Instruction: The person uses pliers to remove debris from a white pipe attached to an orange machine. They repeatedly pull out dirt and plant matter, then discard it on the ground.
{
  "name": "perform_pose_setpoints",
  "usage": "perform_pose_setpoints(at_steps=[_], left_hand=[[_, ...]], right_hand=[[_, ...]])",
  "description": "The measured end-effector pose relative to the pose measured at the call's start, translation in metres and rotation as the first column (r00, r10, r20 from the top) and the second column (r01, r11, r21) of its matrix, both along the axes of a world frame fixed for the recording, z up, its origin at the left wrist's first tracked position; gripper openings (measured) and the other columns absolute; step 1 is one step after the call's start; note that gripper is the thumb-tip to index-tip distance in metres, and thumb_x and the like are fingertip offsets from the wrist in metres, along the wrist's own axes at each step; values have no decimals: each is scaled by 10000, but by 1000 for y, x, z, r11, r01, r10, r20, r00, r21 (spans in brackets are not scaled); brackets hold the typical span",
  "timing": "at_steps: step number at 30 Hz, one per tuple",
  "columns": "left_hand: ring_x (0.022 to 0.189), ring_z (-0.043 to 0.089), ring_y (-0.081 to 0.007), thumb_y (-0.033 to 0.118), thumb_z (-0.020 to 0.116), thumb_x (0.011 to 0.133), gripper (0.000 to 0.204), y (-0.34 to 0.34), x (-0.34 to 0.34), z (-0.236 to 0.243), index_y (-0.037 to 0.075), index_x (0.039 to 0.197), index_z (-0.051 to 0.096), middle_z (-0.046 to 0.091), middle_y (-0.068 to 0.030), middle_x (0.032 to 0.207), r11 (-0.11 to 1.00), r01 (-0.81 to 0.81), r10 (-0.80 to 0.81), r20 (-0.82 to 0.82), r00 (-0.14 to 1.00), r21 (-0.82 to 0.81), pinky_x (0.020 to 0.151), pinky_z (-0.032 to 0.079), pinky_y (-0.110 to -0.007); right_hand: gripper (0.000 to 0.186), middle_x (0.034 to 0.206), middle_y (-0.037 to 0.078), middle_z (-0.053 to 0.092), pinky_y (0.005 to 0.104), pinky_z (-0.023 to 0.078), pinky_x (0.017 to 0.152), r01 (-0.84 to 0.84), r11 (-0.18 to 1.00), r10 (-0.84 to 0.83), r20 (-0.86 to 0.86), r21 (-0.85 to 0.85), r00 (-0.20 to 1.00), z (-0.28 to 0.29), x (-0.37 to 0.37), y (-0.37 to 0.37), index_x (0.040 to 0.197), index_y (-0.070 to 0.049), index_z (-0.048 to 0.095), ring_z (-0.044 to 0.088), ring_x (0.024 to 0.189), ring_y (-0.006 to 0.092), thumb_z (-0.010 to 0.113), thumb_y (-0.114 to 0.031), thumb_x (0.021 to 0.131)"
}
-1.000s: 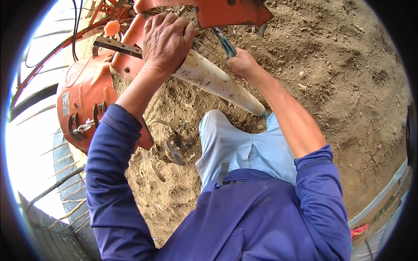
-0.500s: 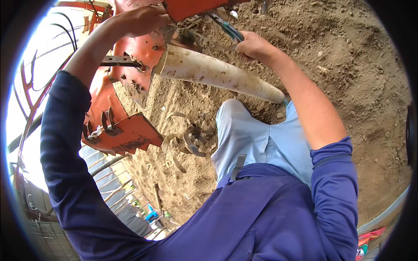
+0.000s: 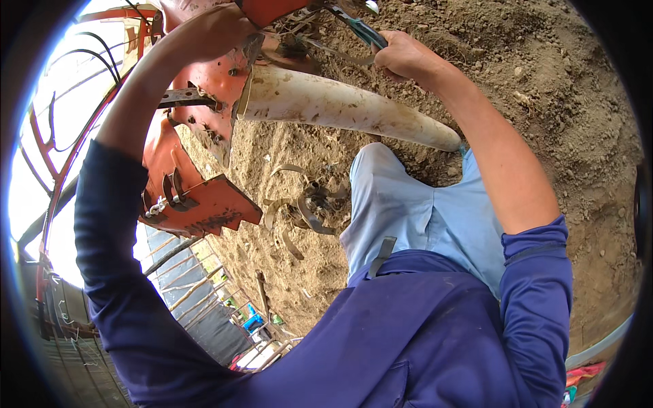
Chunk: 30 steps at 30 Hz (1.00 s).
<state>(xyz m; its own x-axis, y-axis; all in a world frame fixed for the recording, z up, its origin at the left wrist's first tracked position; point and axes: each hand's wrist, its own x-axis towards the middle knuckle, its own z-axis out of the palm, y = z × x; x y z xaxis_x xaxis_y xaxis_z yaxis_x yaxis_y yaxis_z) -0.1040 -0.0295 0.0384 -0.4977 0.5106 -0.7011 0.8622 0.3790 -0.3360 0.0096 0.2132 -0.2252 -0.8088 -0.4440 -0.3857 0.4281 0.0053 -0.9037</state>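
My right hand (image 3: pixel 408 56) is closed round the green-and-grey handles of what look like pliers (image 3: pixel 360 28); their far end reaches in beside the machine, where its grip is unclear. At the upper left my left hand (image 3: pixel 228 28) lies against the red metal machine (image 3: pixel 221 78), its fingers hidden behind a red plate (image 3: pixel 269 9) at the top edge. Below the pliers a dirty white pipe (image 3: pixel 347 102) slants from the machine toward my knees.
Several curved metal blades (image 3: pixel 306 207) lie on the loose soil left of my legs. A red toothed guard (image 3: pixel 211 204) hangs low on the machine. Black cables (image 3: pixel 102 58) loop at the far left. A slatted fence (image 3: pixel 197 279) stands at lower left.
The whole scene has shifted slightly as my head moved. My right hand still holds the pliers and my left hand stays at the machine.
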Motion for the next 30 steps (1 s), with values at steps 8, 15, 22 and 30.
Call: perform_pose_setpoints(at_steps=[8, 15, 22, 30], left_hand=[[1031, 751, -369, 10, 755, 837, 340, 30, 249, 7, -13, 1176, 744, 765, -193, 1069, 494, -185, 260, 59, 964, 849, 908, 618, -463], [1040, 677, -406, -52, 643, 925, 228, -34, 281, -179, -29, 1139, 717, 706, -213, 1140, 282, -250, 584, 41, 810, 926, 910, 555, -481], [1069, 661, -470, 86, 683, 925, 242, -73, 232, -220, 18, 1151, 737, 710, -228, 1182, 292, -60, 575, -125, 808, 955, 929, 521, -562], [1203, 670, -398, 298, 757, 953, 424, -115, 197, -304, 73, 1306, 691, 695, -162, 1324, 312, 124, 682, -313, 662, 942, 973, 541, -501]], right_hand=[[141, 699, -11, 464, 331, 357, 516, -51, 998, 51, -3, -45, 999, -10, -5, 2, 942, -87, 491, 443, 573, 101, 577, 11, 888], [175, 722, -13, 489, 305, 383, 555, -50, 999, 49, -10, -1, 999, -7, -6, 2, 916, -112, 486, 490, 617, 95, 639, -28, 902], [133, 779, -1, 594, 292, 432, 640, -42, 992, 43, -11, 116, 999, -5, -7, -4, 940, -102, 552, 563, 686, 98, 680, -76, 917], [95, 845, 13, 668, 287, 459, 731, -34, 989, 45, -76, 143, 996, -13, -9, -4, 979, -87, 596, 594, 768, 99, 678, -87, 930]])
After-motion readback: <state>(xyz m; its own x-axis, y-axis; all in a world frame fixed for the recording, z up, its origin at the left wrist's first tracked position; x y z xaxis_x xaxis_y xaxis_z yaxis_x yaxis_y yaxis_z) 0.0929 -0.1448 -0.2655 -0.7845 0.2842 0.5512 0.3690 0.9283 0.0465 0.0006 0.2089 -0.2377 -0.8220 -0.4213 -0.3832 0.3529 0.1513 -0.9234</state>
